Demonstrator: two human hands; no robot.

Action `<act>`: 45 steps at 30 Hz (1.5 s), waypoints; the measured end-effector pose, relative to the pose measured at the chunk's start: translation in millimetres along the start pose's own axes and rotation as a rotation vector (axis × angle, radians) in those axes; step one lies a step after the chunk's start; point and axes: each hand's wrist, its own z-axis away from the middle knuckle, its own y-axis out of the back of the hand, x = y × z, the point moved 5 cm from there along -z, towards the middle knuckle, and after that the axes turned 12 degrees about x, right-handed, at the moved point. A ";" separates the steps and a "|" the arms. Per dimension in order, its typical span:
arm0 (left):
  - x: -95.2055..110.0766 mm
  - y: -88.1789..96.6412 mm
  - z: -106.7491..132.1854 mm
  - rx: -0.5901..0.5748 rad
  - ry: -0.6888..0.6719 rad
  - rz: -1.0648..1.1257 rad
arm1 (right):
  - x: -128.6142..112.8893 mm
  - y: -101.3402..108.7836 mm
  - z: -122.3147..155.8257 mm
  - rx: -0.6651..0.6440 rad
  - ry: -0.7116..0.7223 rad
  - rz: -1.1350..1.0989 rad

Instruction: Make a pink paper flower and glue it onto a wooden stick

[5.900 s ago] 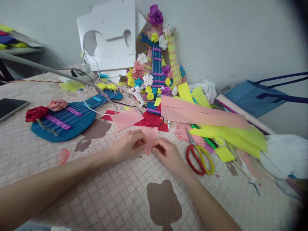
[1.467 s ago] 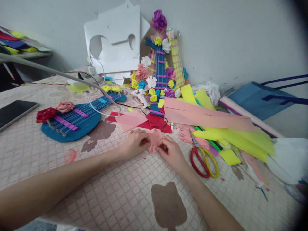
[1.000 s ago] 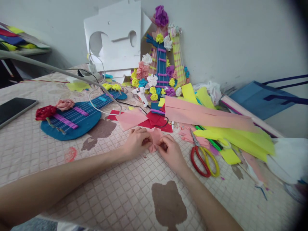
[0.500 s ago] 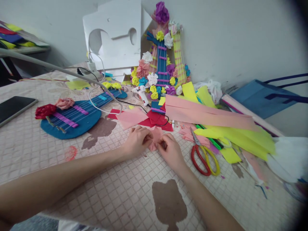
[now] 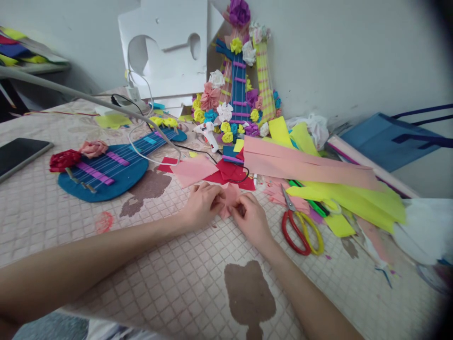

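One creased pink paper piece (image 5: pixel 231 192) is pinched by left hand (image 5: pixel 203 206) and right hand (image 5: pixel 253 219), near red-and-yellow-handled scissors (image 5: pixel 290 206) on tabletop (image 5: pixel 177 278).

Pink paper piece (image 5: pixel 230 194), side edges hidden by left hand (image 5: pixel 202 206) and right hand (image 5: pixel 253 219); folds indistinct. Left forearm (image 5: pixel 106 252), cropped at left; right forearm (image 5: pixel 304 293), cropped at bottom. Phone (image 5: pixel 21 157), left end cut off. Purple paper flower (image 5: pixel 239 12) and white board (image 5: pixel 170 75), tops cut off. Blue bag (image 5: pixel 377 141), strap ends beyond right edge. White object (image 5: pixel 421 231), far right, blurred.
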 end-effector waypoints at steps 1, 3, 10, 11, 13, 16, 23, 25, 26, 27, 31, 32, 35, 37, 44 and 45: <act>0.6 0.5 0.0 0.002 0.000 -0.002 | 0.3 -0.3 0.0 -0.003 -0.002 0.007; 2.4 1.5 0.0 0.003 -0.010 -0.012 | 0.7 -0.8 0.0 -0.010 -0.009 0.013; 5.8 3.5 -0.4 -0.002 -0.049 -0.044 | 0.4 -0.3 -0.1 -0.013 -0.021 -0.006; 5.8 3.6 -0.5 0.001 -0.048 -0.041 | 0.1 0.1 -0.1 -0.012 -0.023 -0.006; 5.4 3.4 -0.7 0.003 -0.043 -0.036 | -0.5 0.6 -0.1 -0.013 -0.026 -0.004; 4.2 2.1 -0.9 0.000 -0.035 -0.030 | -1.1 0.5 -0.3 -0.020 -0.028 0.002; 3.6 0.3 0.3 0.002 -0.058 -0.041 | -2.3 0.9 -0.1 0.009 -0.021 -0.021; 4.4 0.6 0.7 -0.006 -0.067 -0.059 | -3.7 1.0 0.6 0.010 -0.011 -0.038; 4.8 0.9 0.7 -0.011 -0.070 -0.071 | -4.4 0.7 1.1 0.003 -0.004 -0.032; 5.2 1.2 0.6 -0.016 -0.074 -0.082 | -5.0 0.3 1.7 -0.008 0.004 -0.017; 6.5 2.7 -0.2 -0.043 -0.083 -0.108 | -6.1 -0.6 3.5 -0.037 0.017 0.044; 6.6 3.1 -0.3 -0.054 -0.084 -0.110 | -6.0 -0.5 3.7 -0.038 0.017 0.047; 6.5 4.3 0.0 -0.083 -0.091 -0.120 | -5.9 -0.2 3.6 -0.044 0.023 0.044; 6.3 5.0 0.5 -0.095 -0.102 -0.130 | -5.9 0.1 3.6 -0.053 0.024 0.034; 7.1 6.3 1.7 -0.122 -0.136 -0.141 | -9.3 3.4 4.5 -0.104 0.026 -0.009; 7.4 6.5 1.9 -0.130 -0.140 -0.141 | -10.1 4.3 4.4 -0.104 0.035 0.000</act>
